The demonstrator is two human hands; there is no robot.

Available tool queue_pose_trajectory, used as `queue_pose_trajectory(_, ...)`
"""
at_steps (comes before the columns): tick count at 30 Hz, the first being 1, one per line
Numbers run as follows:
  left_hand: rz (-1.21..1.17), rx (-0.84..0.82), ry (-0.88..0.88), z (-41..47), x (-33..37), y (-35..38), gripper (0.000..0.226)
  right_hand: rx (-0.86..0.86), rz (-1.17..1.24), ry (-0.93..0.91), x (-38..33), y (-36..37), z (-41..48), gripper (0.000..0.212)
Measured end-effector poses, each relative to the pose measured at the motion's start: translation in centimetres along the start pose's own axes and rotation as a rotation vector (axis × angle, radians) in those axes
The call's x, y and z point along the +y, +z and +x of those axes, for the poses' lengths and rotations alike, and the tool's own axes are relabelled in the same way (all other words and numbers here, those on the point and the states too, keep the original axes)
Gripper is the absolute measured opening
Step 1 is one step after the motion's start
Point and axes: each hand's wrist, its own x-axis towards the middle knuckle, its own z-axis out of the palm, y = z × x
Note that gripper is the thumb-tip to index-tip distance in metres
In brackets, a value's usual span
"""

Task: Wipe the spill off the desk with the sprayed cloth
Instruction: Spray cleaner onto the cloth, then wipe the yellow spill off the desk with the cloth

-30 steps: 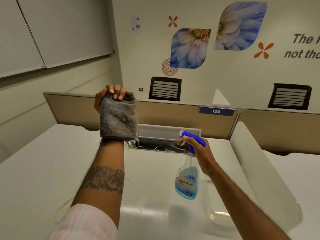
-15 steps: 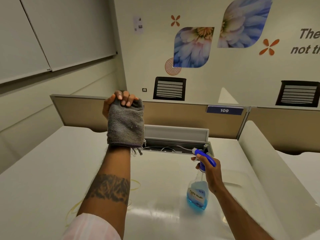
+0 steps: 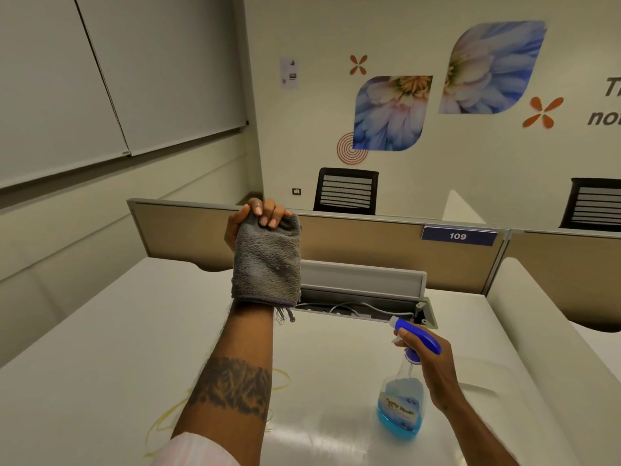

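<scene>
My left hand (image 3: 258,215) is raised above the white desk (image 3: 117,348) and pinches the top edge of a grey cloth (image 3: 267,264), which hangs down over my wrist. My right hand (image 3: 428,364) grips the neck of a clear spray bottle (image 3: 401,403) with a blue trigger head and blue liquid; the bottle stands low at the desk surface, right of centre. A thin yellowish spill (image 3: 161,422) streaks the desk beside and partly behind my left forearm.
An open cable tray (image 3: 363,309) with a raised flap and white wires sits at the back of the desk. Tan partition panels (image 3: 369,247) with a "109" label close off the far side. A white divider (image 3: 524,334) runs along the right.
My right hand has lowered the spray bottle down and to the right, away from the cloth, to the desk surface. My left hand keeps the cloth held up.
</scene>
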Motion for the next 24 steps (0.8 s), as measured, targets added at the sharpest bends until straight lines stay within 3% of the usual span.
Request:
queue_pose_trajectory(4,-0.019,0.004,0.000,-0.1,-0.1,0.4,0.016,-0.016,-0.041,-0.006,-0.5,-0.6,-0.4,0.111)
queue_pose_trajectory(8,-0.005,0.002,0.004,-0.2,0.0,0.9,0.016,-0.024,-0.113,0.004,-1.4,-1.6,-1.0,0.135)
queue_pose_trajectory(10,-0.012,-0.010,0.007,-0.2,-0.1,1.3,0.016,-0.005,-0.133,0.000,-2.0,-2.2,-1.5,0.137)
queue_pose_trajectory(13,-0.034,-0.037,0.012,-0.3,0.1,2.0,0.017,0.130,-0.220,-0.156,-4.0,-2.8,-2.1,0.122)
queue_pose_trajectory(15,-0.034,-0.044,0.019,-0.5,0.1,2.6,0.017,0.295,-0.262,-0.353,-6.6,-2.3,-2.3,0.101)
queue_pose_trajectory(17,-0.046,-0.046,0.022,-0.9,0.2,3.4,0.017,0.326,-0.235,-0.528,-10.6,-0.5,-2.9,0.082)
queue_pose_trajectory(19,-0.060,-0.044,0.021,-1.2,0.0,4.1,0.017,0.137,-0.158,-0.582,-14.6,2.1,-3.7,0.060)
queue_pose_trajectory(21,-0.058,-0.053,0.024,-1.6,-0.2,5.1,0.017,-0.153,-0.056,-0.447,-18.2,4.9,-5.2,0.044)
queue_pose_trajectory(24,-0.066,-0.095,0.034,-2.0,-0.1,6.6,0.018,-0.498,0.024,-0.227,-21.6,8.4,-7.1,0.066)
